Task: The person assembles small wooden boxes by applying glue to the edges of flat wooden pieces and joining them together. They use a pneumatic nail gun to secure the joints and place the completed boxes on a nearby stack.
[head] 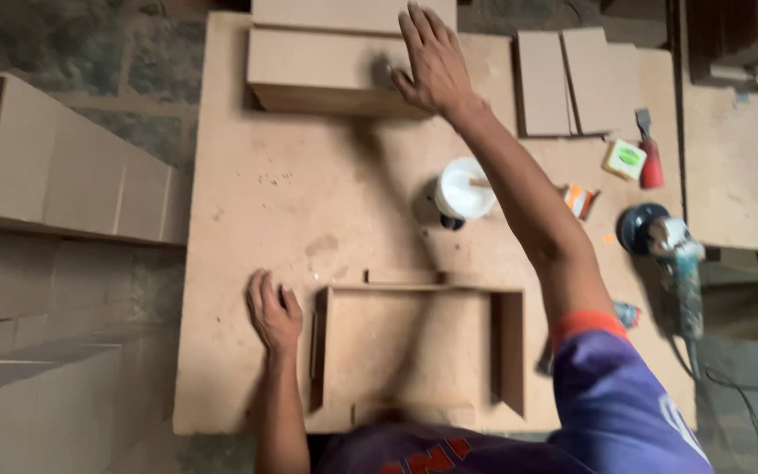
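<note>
The right hand (432,61) stretches far across the bench (265,211), fingers spread flat on a board (318,70) at the far edge; the left hand (274,313) lies open beside the open box (414,347). Reaching that far, the forearm passes just over the white tub (464,190) and could tip it.

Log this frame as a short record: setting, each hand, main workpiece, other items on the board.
setting: workboard over a stone floor
right hand: open, reaching far, on a board stack
left hand: flat on the workboard, beside the open box
open box: near edge, shallow, unfinished
other items: white tub, grinder, two panels, scraper
</note>
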